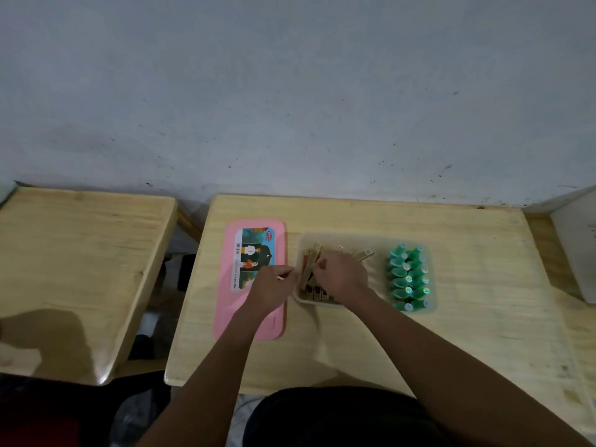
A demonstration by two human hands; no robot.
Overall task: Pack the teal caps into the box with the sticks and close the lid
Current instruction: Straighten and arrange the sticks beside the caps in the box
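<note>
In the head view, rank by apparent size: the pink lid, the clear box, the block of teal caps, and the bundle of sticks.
1. clear box
2. pink lid: close to the box, so this order is unsure
3. teal caps
4. sticks: partly hidden under the right hand, so unsure against the caps

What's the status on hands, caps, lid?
Left hand over pink lid, pinching something small. Right hand in the box on the sticks. Teal caps already in box. Lid off, nothing blocking.
</note>
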